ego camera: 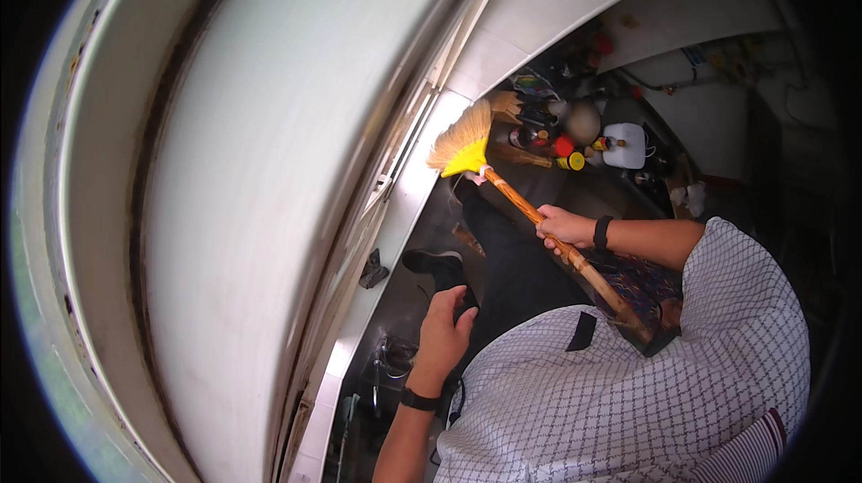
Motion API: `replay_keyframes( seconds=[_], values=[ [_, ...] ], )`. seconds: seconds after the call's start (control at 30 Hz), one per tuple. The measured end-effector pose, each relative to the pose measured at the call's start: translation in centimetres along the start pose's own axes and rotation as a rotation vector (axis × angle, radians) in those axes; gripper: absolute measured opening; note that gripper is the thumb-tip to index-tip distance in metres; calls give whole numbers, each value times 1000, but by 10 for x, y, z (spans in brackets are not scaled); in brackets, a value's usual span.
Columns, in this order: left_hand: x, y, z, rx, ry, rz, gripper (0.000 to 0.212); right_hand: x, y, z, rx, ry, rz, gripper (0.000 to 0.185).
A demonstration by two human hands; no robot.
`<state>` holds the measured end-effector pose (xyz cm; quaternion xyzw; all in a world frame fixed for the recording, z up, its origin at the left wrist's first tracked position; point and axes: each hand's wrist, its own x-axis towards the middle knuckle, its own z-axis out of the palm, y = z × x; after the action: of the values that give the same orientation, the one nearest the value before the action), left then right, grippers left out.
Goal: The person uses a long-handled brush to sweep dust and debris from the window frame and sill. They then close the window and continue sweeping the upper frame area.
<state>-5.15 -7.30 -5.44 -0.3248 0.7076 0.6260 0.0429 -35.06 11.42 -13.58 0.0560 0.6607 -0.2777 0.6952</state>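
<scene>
My right hand (563, 228) is closed around the wooden handle of a short broom (518, 201). The broom's straw bristles (465, 136), bound in a yellow base, point up and left onto the tiled ledge beside the window frame. The handle's lower end runs back toward my patterned shirt. My left hand (446, 328), empty with thumb and fingers apart, is raised near my shoe, left of the broom handle. Black bands circle both wrists.
Bottles and jars, a yellow-lidded jar (575, 161) and a white appliance (623, 145) crowd the dark counter at upper right. My black shoe (431, 261) rests on a dark surface near a metal faucet (378, 375). A dark crumpled item (373, 270) lies on the ledge. The window frame (377, 207) runs along the left.
</scene>
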Motion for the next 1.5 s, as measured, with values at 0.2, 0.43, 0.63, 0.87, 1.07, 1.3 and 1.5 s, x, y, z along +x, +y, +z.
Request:
replay_keyframes(
  seconds=[0.2, 0.43, 0.63, 0.87, 1.07, 1.3, 1.5],
  values=[
    [-7, -7, 5, -16, 6, -10, 41, -2, -9, 9, -76, 52, -138, 20],
    [3, 1, 4, -2, -4, 18, 41, 64, -50, 12, -60, 43, -228, 66],
    [9, 3, 4, 2, 14, 41, 42, 56, -49, 29, -125, -17, -246, 65],
    [9, 5, 9, -2, -14, 13, 41, 35, -28, 6, -35, 28, -196, 67],
    [13, 12, 8, -3, 4, 27, 42, 89, -47, 33, -99, -19, -305, 61],
    [15, 14, 5, 15, 6, -14, 41, 33, -50, 12, -119, 25, -267, 66],
    [8, 12, 13, 40, -19, -28, 41, 112, -34, 12, -112, -20, -232, 60]
  ],
)
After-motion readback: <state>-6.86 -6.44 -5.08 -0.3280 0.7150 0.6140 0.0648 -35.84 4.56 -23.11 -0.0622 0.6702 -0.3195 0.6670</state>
